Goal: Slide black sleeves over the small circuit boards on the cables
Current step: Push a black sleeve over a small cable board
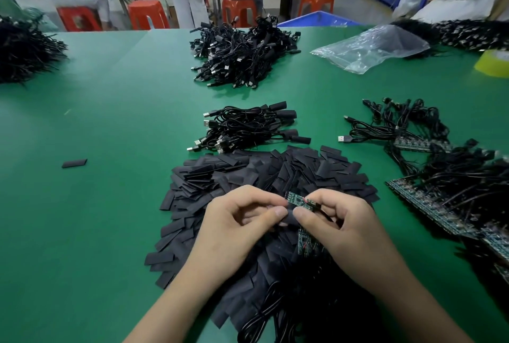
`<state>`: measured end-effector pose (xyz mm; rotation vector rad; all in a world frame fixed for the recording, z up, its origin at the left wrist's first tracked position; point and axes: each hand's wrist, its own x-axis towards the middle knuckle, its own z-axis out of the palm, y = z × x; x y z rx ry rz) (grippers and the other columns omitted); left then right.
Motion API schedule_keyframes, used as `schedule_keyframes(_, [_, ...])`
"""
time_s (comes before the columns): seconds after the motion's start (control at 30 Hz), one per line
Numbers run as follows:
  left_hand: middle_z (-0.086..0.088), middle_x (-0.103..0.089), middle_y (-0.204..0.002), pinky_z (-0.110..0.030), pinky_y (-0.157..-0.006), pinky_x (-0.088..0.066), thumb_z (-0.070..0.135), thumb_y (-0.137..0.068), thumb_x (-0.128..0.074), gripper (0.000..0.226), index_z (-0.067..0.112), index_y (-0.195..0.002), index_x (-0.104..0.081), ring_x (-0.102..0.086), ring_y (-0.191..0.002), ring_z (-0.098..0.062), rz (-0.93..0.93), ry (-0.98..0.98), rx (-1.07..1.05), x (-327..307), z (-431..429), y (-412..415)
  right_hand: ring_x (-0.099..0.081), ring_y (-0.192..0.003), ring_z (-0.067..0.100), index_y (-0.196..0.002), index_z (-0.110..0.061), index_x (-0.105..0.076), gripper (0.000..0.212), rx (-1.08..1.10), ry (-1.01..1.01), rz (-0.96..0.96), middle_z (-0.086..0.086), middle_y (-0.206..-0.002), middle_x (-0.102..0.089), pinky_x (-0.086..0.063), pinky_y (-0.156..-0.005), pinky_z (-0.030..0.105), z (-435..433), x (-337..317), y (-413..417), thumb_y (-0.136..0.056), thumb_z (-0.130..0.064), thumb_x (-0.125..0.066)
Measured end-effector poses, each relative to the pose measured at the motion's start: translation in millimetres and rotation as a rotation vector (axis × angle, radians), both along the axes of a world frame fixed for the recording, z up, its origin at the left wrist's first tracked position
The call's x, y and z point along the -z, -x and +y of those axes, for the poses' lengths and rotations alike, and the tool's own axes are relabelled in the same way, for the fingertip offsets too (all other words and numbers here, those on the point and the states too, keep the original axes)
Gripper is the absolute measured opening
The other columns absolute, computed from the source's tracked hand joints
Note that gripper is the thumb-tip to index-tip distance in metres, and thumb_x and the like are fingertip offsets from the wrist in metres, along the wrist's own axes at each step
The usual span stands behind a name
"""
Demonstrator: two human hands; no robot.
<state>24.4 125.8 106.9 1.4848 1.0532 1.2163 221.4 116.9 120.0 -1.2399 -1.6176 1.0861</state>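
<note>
Over a wide pile of flat black sleeves (pixel 248 174) both my hands meet. My right hand (pixel 338 224) pinches a small green circuit board (pixel 298 200) whose cable runs down toward me. My left hand (pixel 239 221) pinches a black sleeve (pixel 287 217) right at the board's left end, thumb and forefinger curled on it. How far the sleeve is over the board I cannot tell. A second green board (pixel 305 242) lies below the hands on the pile.
A bundle of sleeved cables (pixel 248 125) lies beyond the pile, a bigger heap (pixel 242 56) farther back. Cables with bare boards (pixel 440 177) are stacked at right. One stray sleeve (pixel 74 163) lies at left. Plastic bag (pixel 371 45), yellow tape roll (pixel 494 63), people and red stools behind.
</note>
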Motion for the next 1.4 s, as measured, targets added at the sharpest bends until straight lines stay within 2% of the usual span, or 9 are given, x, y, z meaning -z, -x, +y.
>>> schedule_keyframes(0.1, [0.010,-0.071,-0.098,-0.023,-0.077,-0.054,0.028,-0.081,-0.086,0.027,0.026,-0.107,-0.079,-0.069,-0.090,-0.012,0.363,-0.343,0.002,4.3,0.5,2.7,-0.056,-0.059,0.001,-0.088,-0.024,-0.074,0.011,-0.005,0.040,0.010,-0.007,-0.066,-0.068,-0.041,-0.056,0.016,2.1,1.0,-2.5,-0.097,-0.021,-0.070])
schedule_keyframes(0.17, [0.014,-0.070,-0.099,-0.021,-0.079,-0.053,0.032,-0.083,-0.085,0.027,0.025,-0.108,-0.080,-0.069,-0.092,-0.007,0.429,-0.419,-0.021,5.4,0.3,2.8,-0.058,-0.061,0.001,-0.088,-0.028,-0.074,0.010,-0.036,0.045,-0.003,-0.006,-0.069,-0.070,-0.044,-0.058,0.016,1.6,1.3,-1.7,-0.097,-0.024,-0.070])
schedule_keyframes(0.23, [0.014,-0.071,-0.097,-0.018,-0.077,-0.052,0.032,-0.084,-0.084,0.023,0.024,-0.105,-0.082,-0.070,-0.089,-0.006,0.407,-0.425,-0.061,5.8,1.0,3.3,-0.060,-0.064,0.002,-0.090,-0.030,-0.072,0.007,-0.037,0.036,-0.003,-0.005,-0.072,-0.070,-0.046,-0.061,0.017,1.2,0.3,-1.5,-0.094,-0.036,-0.069])
schedule_keyframes(0.37, [0.014,-0.073,-0.092,-0.015,-0.077,-0.048,0.027,-0.078,-0.086,0.020,0.023,-0.097,-0.084,-0.070,-0.087,-0.008,0.358,-0.364,-0.182,5.4,7.0,12.0,-0.047,-0.058,0.001,-0.088,-0.022,-0.067,0.042,0.007,-0.018,-0.039,-0.018,-0.061,-0.054,-0.035,-0.057,0.017,4.0,0.1,-5.9,-0.092,-0.059,-0.047])
schedule_keyframes(0.53, [0.012,-0.075,-0.089,-0.019,-0.070,-0.050,0.028,-0.077,-0.084,0.017,0.023,-0.093,-0.084,-0.071,-0.081,-0.012,0.305,-0.302,-0.208,6.2,7.6,13.2,-0.035,-0.051,0.004,-0.078,-0.016,-0.058,0.035,0.018,-0.121,-0.189,-0.010,-0.055,-0.040,-0.028,-0.051,0.018,0.1,0.0,-2.6,-0.099,-0.042,-0.048])
schedule_keyframes(0.83, [0.012,-0.075,-0.088,-0.013,-0.073,-0.046,0.028,-0.076,-0.085,0.021,0.021,-0.095,-0.084,-0.070,-0.083,-0.008,0.351,-0.342,-0.193,5.7,7.2,12.2,-0.033,-0.047,0.003,-0.074,-0.020,-0.059,0.032,0.018,-0.128,-0.175,-0.011,-0.052,-0.040,-0.025,-0.047,0.018,-1.5,2.6,-0.5,-0.100,-0.037,-0.052])
schedule_keyframes(0.93, [0.011,-0.074,-0.088,-0.017,-0.074,-0.051,0.028,-0.076,-0.087,0.022,0.019,-0.097,-0.084,-0.071,-0.083,-0.008,0.385,-0.367,-0.148,4.8,7.0,13.7,-0.033,-0.048,0.003,-0.074,-0.020,-0.059,0.031,0.012,-0.128,-0.186,-0.009,-0.052,-0.041,-0.025,-0.047,0.018,-1.9,3.9,-1.2,-0.103,-0.031,-0.056])
schedule_keyframes(1.13, [0.011,-0.072,-0.084,-0.015,-0.070,-0.049,0.029,-0.076,-0.087,0.022,0.022,-0.097,-0.083,-0.067,-0.073,-0.012,0.429,-0.362,-0.173,5.8,6.6,12.5,-0.034,-0.047,0.006,-0.074,-0.018,-0.059,0.032,-0.003,-0.123,-0.233,-0.006,-0.052,-0.040,-0.026,-0.049,0.019,-3.2,5.3,-0.2,-0.101,-0.034,-0.057])
schedule_keyframes(1.4, [0.010,-0.072,-0.097,-0.015,-0.082,-0.050,0.024,-0.083,-0.085,0.025,0.018,-0.107,-0.082,-0.068,-0.091,-0.002,0.495,-0.463,-0.029,7.4,7.7,16.1,-0.037,-0.049,0.007,-0.073,-0.024,-0.060,0.031,-0.056,-0.108,-0.264,-0.001,-0.055,-0.045,-0.027,-0.051,0.022,-2.7,6.1,-1.8,-0.100,-0.039,-0.056])
